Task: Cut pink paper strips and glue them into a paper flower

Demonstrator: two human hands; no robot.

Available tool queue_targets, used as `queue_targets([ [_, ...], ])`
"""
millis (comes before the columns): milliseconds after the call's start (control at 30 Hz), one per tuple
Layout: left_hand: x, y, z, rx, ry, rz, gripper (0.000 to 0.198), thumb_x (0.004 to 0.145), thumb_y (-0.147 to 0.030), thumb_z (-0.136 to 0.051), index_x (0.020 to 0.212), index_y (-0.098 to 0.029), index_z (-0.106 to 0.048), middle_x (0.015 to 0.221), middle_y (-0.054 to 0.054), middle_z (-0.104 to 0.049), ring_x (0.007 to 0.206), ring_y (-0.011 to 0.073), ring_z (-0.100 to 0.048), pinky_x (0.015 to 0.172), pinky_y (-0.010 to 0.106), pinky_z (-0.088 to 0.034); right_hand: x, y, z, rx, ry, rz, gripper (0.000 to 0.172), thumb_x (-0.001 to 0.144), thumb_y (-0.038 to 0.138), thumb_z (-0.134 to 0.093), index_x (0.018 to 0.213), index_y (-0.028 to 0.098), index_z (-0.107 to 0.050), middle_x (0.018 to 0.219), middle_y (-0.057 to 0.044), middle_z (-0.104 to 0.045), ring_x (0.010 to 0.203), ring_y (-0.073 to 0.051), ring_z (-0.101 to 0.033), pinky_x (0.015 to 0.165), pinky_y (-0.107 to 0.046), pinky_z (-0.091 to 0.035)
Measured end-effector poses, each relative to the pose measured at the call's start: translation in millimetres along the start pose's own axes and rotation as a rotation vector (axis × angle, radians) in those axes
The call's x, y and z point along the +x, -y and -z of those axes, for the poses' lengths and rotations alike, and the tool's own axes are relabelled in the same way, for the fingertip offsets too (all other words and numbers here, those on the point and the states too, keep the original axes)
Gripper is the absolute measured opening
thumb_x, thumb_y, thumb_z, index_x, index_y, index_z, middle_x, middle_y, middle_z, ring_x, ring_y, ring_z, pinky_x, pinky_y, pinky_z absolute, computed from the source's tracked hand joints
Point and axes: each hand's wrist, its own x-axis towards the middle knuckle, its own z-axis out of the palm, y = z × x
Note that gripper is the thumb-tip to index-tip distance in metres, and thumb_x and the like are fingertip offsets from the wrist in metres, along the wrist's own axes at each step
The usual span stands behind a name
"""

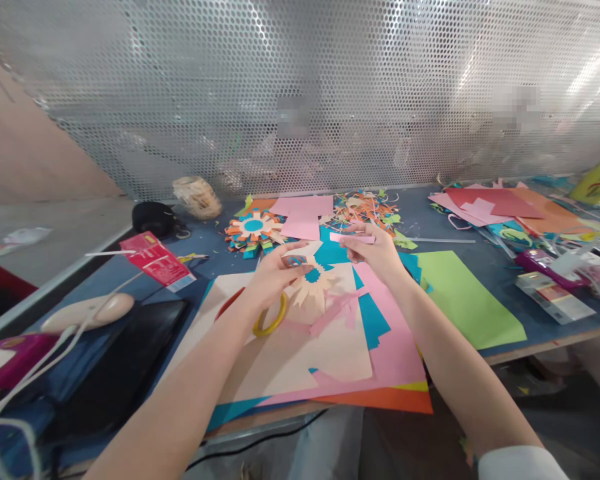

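Note:
My left hand (275,270) is closed on a cream paper flower (314,288) with pointed petals and a teal centre, held above a stack of coloured paper sheets (330,353). A yellow scissor handle (270,323) shows just under my left wrist. My right hand (373,252) pinches a small pink paper strip (351,237) close to the flower's top. A finished orange, cream and teal paper flower (254,231) lies further back on the blue table (420,227).
A perforated metal screen (300,100) walls off the back. Paper scraps (365,208), pink sheets (303,217), a green sheet (463,297), red and orange sheets (500,201) at right. A red packet (156,260), black bag (117,363) and white cable (55,353) at left.

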Motion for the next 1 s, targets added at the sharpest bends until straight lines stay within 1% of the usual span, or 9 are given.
queue_targets([
  [67,-0.8,-0.5,-1.3,-0.009,-0.001,-0.004,0.063,0.047,-0.022,-0.080,0.103,-0.016,-0.053,0.066,-0.005,-0.061,0.055,0.0078,-0.057,0.052,0.018,-0.042,-0.7,0.0,-0.8,-0.044,-0.002,0.021,0.032,0.054,0.034,-0.075,0.074,0.017,-0.057,0.058,0.002,-0.064,0.042,-0.007,-0.052,0.039,-0.019,-0.041],
  [167,-1.6,-0.7,-2.9,0.029,0.035,-0.010,0.061,0.049,-0.021,-0.079,0.104,-0.017,-0.052,0.066,-0.005,-0.061,0.059,0.0092,-0.059,0.057,0.020,-0.044,-1.4,1.1,-0.9,-0.097,0.011,0.059,0.026,0.058,0.033,-0.073,0.070,0.016,-0.058,0.058,0.001,-0.062,0.044,-0.007,-0.052,0.038,-0.019,-0.040],
  [333,-1.9,3.9,-1.9,0.092,0.194,0.026,0.061,0.052,-0.017,-0.076,0.108,-0.019,-0.052,0.076,-0.002,-0.061,0.067,0.0112,-0.061,0.066,0.025,-0.048,-1.0,1.6,1.6,-0.164,0.013,0.058,0.022,0.060,0.032,-0.072,0.073,0.016,-0.062,0.055,0.003,-0.059,0.045,-0.007,-0.052,0.036,-0.017,-0.036],
  [433,-0.9,8.1,-0.4,0.086,0.255,0.046,0.062,0.051,-0.014,-0.076,0.108,-0.019,-0.053,0.080,-0.002,-0.060,0.063,0.0088,-0.059,0.067,0.026,-0.049,-0.5,0.6,2.4,-0.196,0.007,0.055,0.022,0.061,0.032,-0.071,0.074,0.017,-0.063,0.055,0.003,-0.057,0.045,-0.006,-0.050,0.034,-0.016,-0.034],
  [600,-1.5,6.8,-1.8,0.079,0.178,-0.004,0.059,0.052,-0.015,-0.076,0.107,-0.018,-0.055,0.070,-0.004,-0.060,0.059,0.0080,-0.057,0.060,0.022,-0.046,-0.4,-0.2,3.0,-0.206,-0.020,0.054,0.031,0.059,0.031,-0.072,0.087,0.018,-0.063,0.055,0.003,-0.058,0.046,-0.008,-0.052,0.034,-0.017,-0.034],
  [633,-2.1,5.7,-2.4,0.074,0.162,-0.025,0.057,0.053,-0.016,-0.076,0.107,-0.018,-0.055,0.068,-0.004,-0.060,0.057,0.0071,-0.056,0.058,0.020,-0.045,-0.6,0.2,3.0,-0.213,-0.027,0.050,0.031,0.059,0.032,-0.072,0.086,0.018,-0.063,0.055,0.003,-0.059,0.046,-0.008,-0.053,0.034,-0.017,-0.035],
  [767,-3.6,3.0,-4.0,0.056,0.108,-0.075,0.054,0.055,-0.019,-0.076,0.107,-0.018,-0.058,0.057,-0.008,-0.053,0.051,0.0056,-0.052,0.054,0.019,-0.042,-1.7,2.1,2.7,-0.225,-0.043,0.030,0.023,0.059,0.034,-0.072,0.069,0.017,-0.062,0.053,0.002,-0.058,0.048,-0.008,-0.052,0.035,-0.017,-0.036],
  [867,-2.3,5.0,-3.9,0.033,0.079,-0.103,0.055,0.055,-0.019,-0.076,0.107,-0.017,-0.058,0.054,-0.009,-0.049,0.051,0.0058,-0.051,0.056,0.019,-0.043,-1.8,2.4,2.4,-0.179,-0.027,0.007,0.025,0.056,0.035,-0.074,0.068,0.017,-0.061,0.055,0.002,-0.059,0.048,-0.008,-0.050,0.034,-0.016,-0.033],
  [1000,-0.3,8.1,-3.4,0.025,0.069,-0.134,0.054,0.055,-0.019,-0.077,0.105,-0.016,-0.058,0.056,-0.008,-0.050,0.054,0.0066,-0.052,0.059,0.021,-0.046,-1.1,2.2,2.2,-0.132,-0.042,-0.007,0.024,0.053,0.034,-0.075,0.066,0.018,-0.062,0.051,0.004,-0.054,0.046,-0.007,-0.046,0.033,-0.017,-0.031],
])
